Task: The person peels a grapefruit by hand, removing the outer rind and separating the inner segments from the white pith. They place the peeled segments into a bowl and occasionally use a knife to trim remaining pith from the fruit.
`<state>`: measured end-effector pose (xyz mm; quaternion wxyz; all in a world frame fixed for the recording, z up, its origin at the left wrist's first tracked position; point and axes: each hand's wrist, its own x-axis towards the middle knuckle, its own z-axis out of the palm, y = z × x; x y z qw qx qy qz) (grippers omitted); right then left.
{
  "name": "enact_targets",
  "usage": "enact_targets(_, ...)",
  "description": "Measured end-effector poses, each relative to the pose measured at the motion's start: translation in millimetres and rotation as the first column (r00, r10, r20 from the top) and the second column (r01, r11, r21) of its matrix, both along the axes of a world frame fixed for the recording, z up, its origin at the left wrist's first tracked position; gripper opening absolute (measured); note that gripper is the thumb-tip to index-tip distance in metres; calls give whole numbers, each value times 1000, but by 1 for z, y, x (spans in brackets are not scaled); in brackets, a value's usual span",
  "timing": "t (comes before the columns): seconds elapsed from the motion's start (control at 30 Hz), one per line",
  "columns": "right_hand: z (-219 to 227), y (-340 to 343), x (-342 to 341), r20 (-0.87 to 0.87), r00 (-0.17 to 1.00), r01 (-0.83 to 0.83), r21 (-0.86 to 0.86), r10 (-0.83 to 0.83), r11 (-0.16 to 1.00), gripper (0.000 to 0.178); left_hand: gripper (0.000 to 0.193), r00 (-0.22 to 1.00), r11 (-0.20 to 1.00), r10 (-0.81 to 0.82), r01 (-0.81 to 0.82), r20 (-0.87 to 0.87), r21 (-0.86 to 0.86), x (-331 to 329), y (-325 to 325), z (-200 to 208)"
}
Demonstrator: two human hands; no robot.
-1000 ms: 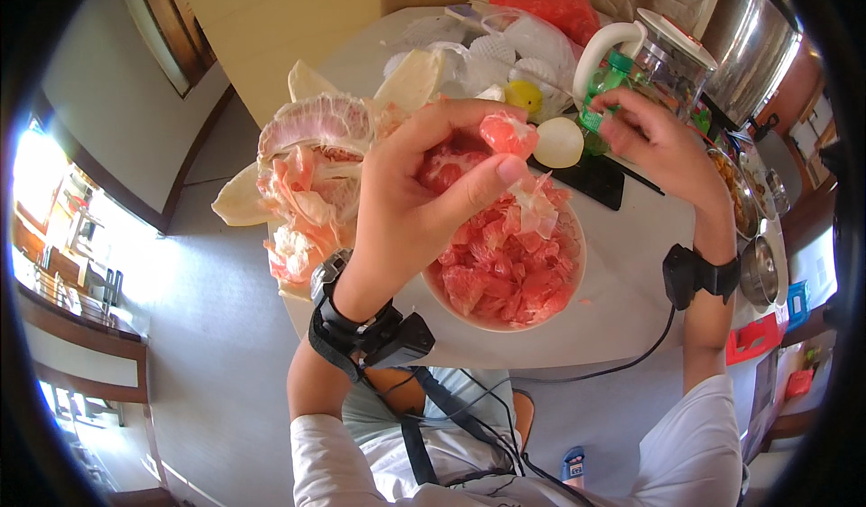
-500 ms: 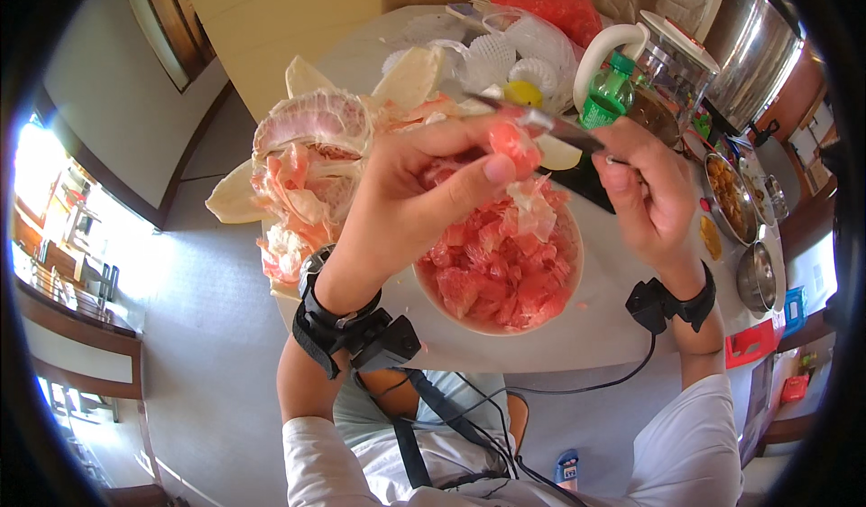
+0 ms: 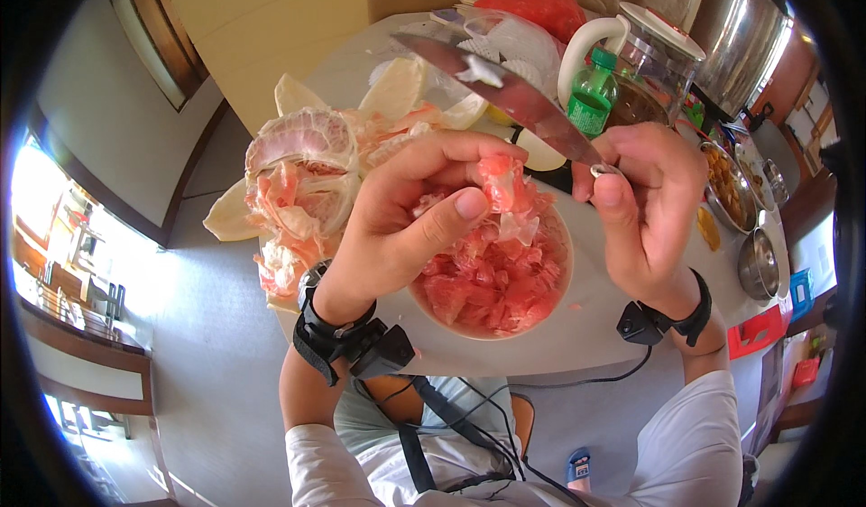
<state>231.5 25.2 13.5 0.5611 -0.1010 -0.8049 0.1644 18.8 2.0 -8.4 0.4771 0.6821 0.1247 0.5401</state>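
Between the thumb and fingers of my left hand (image 3: 397, 223) is a piece of pink pomelo flesh (image 3: 502, 185), with thin pale membrane hanging from it. It is held over a round bowl (image 3: 572, 268) heaped with torn pomelo flesh (image 3: 501, 281). My right hand (image 3: 657, 209) grips a knife (image 3: 537, 115), its blade slanting up and to the left, a white scrap stuck on it. The knife's handle is mostly hidden by my fingers. A small whitish bit shows at my right thumb tip. Left of the bowl lies an opened pomelo (image 3: 302, 142) with membrane scraps and thick rind.
Behind the bowl are white foam fruit nets (image 3: 519, 56), a red plastic bag (image 3: 532, 2), a green-labelled bottle (image 3: 591, 96) and a glass kettle (image 3: 645, 65). Metal bowls (image 3: 758, 263) stand at the right. A cable (image 3: 577, 388) runs below the table's near edge.
The knife blade has swung up and away from the pomelo piece, its tip now farther up and left. The piece in my left hand shows more loose membrane. The view has shifted slightly.
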Motion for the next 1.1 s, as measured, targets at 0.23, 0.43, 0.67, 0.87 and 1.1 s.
enact_targets(0.23, 31, 4, 22, 256, 872, 260, 479, -417, 838, 25, 31, 972, 993, -100, 109, 213, -33, -1, 1, -8)
enact_targets(0.43, 60, 6, 43, 411, 831, 148, 486, -374, 862, 37, 37, 973, 998, 15, 1, 231, -69, -4, -1, -4)
enact_targets(0.67, 66, 5, 51, 471, 799, 108, 498, -373, 860, 37, 44, 957, 994, -47, 74, 288, -84, -5, -1, -2)
enact_targets(0.87, 68, 5, 49, 487, 783, 108, 507, -387, 855, 37, 45, 962, 993, -39, 67, 270, -93, -5, 0, -1)
enact_targets(1.1, 65, 7, 49, 476, 798, 102, 497, -370, 861, 39, 42, 970, 995, 4, 20, 245, -94, -5, -3, 1)
